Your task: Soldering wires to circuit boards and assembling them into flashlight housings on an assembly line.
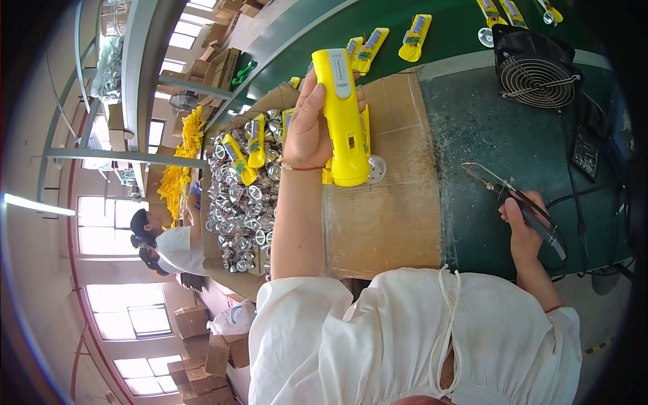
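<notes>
My left hand (307, 131) is wrapped round a yellow flashlight body (342, 118) with a grey panel and a small square opening, held up over a cardboard sheet. Partly behind it show more yellow casing and a round silvery reflector (377, 169); whether my hand holds these too I cannot tell. At the right, my right hand (528, 229) grips a soldering iron (525, 206) with a dark handle. A thin curved metal tube (482, 167) runs beside its tip, and the tip points left over the green bench, apart from the flashlight.
Left of the cardboard (391, 229), a box holds many silvery reflectors (236, 209) with yellow flashlight halves on top. Several yellow halves (414, 38) lie along the far green belt. A black fan (536, 74) stands at the far right, cables near it. Co-workers (179, 246) are at left.
</notes>
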Available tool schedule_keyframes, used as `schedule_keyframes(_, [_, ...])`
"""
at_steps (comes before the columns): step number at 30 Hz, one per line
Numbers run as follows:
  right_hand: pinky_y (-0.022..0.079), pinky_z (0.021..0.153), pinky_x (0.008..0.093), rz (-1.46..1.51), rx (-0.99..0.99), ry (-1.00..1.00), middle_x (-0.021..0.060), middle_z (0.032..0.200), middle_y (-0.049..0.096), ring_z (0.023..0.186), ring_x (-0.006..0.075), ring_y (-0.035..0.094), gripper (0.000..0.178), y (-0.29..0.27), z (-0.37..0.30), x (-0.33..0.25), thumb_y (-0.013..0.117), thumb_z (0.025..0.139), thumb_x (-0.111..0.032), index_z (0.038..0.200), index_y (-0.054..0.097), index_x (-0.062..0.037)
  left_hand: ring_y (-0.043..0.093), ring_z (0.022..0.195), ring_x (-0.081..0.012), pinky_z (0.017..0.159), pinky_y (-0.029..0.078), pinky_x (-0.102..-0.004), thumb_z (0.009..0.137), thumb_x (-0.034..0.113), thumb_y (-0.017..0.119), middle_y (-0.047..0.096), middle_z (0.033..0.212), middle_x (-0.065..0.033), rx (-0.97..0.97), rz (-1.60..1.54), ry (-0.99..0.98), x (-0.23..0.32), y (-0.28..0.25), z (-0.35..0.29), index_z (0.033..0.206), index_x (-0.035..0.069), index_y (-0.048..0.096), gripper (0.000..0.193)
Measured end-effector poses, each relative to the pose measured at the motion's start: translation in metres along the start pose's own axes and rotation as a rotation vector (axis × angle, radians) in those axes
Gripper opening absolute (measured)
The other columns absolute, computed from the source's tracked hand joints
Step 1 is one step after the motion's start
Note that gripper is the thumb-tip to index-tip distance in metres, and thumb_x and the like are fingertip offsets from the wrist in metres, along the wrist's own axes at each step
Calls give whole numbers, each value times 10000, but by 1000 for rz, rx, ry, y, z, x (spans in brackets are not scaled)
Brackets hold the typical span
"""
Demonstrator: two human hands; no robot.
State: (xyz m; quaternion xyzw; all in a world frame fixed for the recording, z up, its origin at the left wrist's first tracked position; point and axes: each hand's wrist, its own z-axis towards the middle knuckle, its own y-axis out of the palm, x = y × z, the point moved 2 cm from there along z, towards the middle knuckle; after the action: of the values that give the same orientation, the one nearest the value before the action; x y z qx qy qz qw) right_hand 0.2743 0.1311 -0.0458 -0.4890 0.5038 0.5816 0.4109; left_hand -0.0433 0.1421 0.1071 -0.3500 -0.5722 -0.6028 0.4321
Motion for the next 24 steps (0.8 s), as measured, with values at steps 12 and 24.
schedule_keyframes(12, [452, 566, 197, 15, -31, 25, 56, 700, 605, 615, 78, 562, 136, 8, 2, -3, 624, 811, -82, 891, 557, 6, 550, 1006, -267, 884, 458, -389, 910, 220, 494, 485, 1194, -144, -50, 78, 9, 1, 13, -1, 1341, 122, 329, 471])
schedule_keyframes(24, [448, 555, 209, -23, -59, 52, 41, 676, 619, 604, 67, 563, 121, 10, 0, -1, 647, 783, -62, 846, 556, -14, 487, 973, -232, 869, 447, -350, 904, 370, 472, 416, 1246, -128, -118, -379, -102, -22, 19, 29, 1318, -24, 292, 599])
